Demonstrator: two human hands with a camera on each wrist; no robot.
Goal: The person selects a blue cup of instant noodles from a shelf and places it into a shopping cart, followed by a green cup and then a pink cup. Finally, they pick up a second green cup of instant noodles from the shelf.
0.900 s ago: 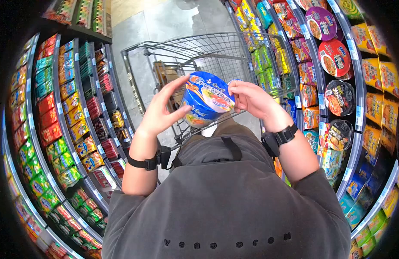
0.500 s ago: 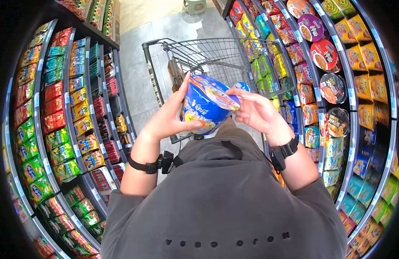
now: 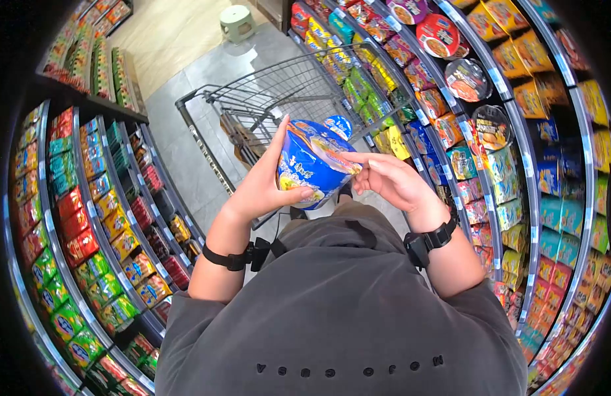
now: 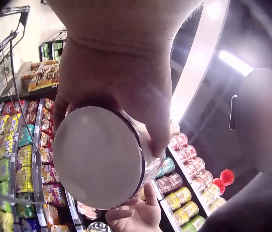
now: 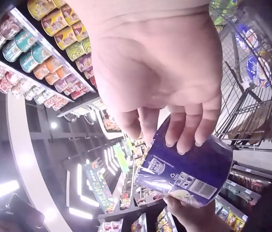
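A blue instant noodle cup (image 3: 302, 168) is tilted in front of the person's waist, its printed lid facing up and to the right. The left hand (image 3: 259, 191) grips it from the left, thumb across the near side. In the left wrist view the pale round base of the noodle cup (image 4: 97, 157) faces the camera. The right hand (image 3: 401, 185) is at the lid's right edge with its index finger extended and the others loosely bent. From the right wrist, its fingertips (image 5: 181, 145) lie against the blue wall, above a printed barcode.
A wire shopping cart (image 3: 286, 82) stands just ahead, with a blue-lidded cup (image 3: 338, 127) inside it. Shelves of snack packets (image 3: 74, 224) run along the left, and noodle bowls (image 3: 467, 80) and packets line the right. A pale stool (image 3: 237, 25) stands farther up the aisle.
The noodle cup has tilted so more of its side shows. The right hand has loosened from a pinch at the lid's edge. The aisle has swung leftward in view, uncovering the stool.
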